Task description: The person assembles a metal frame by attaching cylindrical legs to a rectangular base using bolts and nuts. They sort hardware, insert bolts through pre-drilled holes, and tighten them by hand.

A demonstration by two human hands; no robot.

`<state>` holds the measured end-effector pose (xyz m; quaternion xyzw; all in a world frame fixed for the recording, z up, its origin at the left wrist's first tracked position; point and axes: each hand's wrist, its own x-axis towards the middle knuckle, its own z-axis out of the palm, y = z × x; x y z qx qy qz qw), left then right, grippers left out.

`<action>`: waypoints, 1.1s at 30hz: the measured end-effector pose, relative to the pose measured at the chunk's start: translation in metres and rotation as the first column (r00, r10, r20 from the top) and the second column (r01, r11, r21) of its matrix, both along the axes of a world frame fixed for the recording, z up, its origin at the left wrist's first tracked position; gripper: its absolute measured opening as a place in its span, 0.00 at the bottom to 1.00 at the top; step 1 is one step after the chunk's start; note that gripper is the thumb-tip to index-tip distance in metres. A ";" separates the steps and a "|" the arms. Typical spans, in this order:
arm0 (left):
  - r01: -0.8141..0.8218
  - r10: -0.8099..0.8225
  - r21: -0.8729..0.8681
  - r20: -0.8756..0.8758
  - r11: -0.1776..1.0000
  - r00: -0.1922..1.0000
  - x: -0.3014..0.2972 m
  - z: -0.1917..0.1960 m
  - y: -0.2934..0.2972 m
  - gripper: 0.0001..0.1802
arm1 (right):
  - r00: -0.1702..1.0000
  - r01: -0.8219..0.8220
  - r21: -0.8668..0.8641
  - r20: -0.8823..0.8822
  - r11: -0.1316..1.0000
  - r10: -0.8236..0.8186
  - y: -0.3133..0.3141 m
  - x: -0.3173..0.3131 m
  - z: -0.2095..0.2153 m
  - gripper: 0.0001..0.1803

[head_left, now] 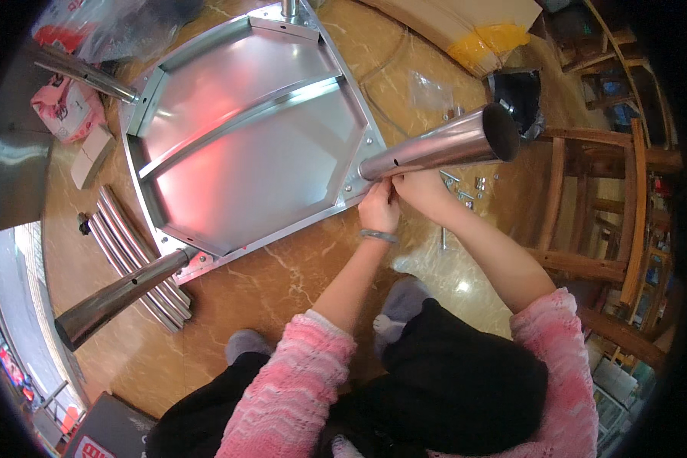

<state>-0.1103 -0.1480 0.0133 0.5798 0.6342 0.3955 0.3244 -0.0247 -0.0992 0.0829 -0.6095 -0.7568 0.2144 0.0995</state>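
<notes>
Left hand (379,208): grey band (378,236) at the wrist; fingers gathered together at one corner of the panel, under the base of a leg. Anything pinched there is hidden.
Right hand (424,192): fingers bent, just beside the left ones, beneath the same leg; tips concealed, hold cannot be told.
Panel (275,164), one: silvery metal, four-cornered, with raised inner rim and crossbar (240,126); spreads left of and beyond the fingers.
Near leg (439,145), one: shiny metal tube, directly above the fingers, slanting away to their right, hollow end outward.
Further legs, three: one left of the fingers and closer to the wearer (126,296); one far left (91,79); one far beyond (289,9).
Loose tubes (141,263), a bundle: metal, on the floor (298,294), well left of the fingers.
Bolts and nuts (466,193), assorted: scattered just right of the fingers.
Clear bag (429,90), one: beyond the fingers, slightly right.
Black bag (520,95), one: farther right, past the near leg's end.
Wooden furniture (632,214): well right of the fingers.
</notes>
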 end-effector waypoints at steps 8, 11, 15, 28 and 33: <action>-0.163 0.158 0.055 0.082 0.985 0.984 0.007 -0.008 0.004 0.10 | 0.787 -0.402 -0.003 0.509 0.916 0.347 -0.005 0.006 0.010 0.11; -0.168 0.167 0.025 0.028 0.986 0.986 0.009 -0.007 0.004 0.09 | 0.831 -0.356 -0.065 0.435 0.932 0.348 0.000 0.008 0.011 0.13; -0.192 0.188 0.065 0.074 0.979 0.979 0.008 -0.006 0.003 0.08 | 0.992 0.029 -0.338 0.127 0.941 0.015 0.013 0.005 0.004 0.15; -0.186 0.190 0.136 -0.014 0.973 0.982 0.006 -0.006 0.007 0.07 | 0.953 -0.097 -0.223 0.259 0.970 0.155 0.005 0.004 0.000 0.10; -0.155 0.153 0.121 0.027 0.980 0.988 0.006 -0.010 0.006 0.05 | 0.717 -0.520 -0.170 0.445 0.837 0.537 0.000 0.009 0.024 0.10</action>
